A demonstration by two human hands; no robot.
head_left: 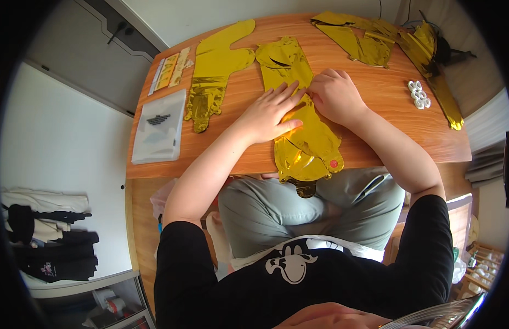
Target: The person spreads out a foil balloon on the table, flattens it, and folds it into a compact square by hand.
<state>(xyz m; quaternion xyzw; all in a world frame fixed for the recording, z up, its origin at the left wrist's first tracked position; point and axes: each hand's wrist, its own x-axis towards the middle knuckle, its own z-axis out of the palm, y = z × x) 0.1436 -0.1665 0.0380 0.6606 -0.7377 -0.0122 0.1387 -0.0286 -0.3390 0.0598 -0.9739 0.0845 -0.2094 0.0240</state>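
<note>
A gold foil balloon (320, 134), flat and partly folded, lies in front of me, its near end hanging over the table's front edge. A round red mark shows near that end. My left hand (271, 114) rests flat on the foil with its fingers spread. Against the right edge of the same balloon, my right hand (338, 97) is closed, its thumb and fingertips pinching the foil; the exact grip is partly hidden by the fingers. Another flat gold foil balloon (216, 63) lies to the left, apart from both hands.
More crumpled gold foil (369, 46) stretches along the back right. Several small white rings (419, 95) sit on the right of the wooden table (386, 137). At the left are a stack of clear plastic bags (158, 129) and some printed cards (169, 71).
</note>
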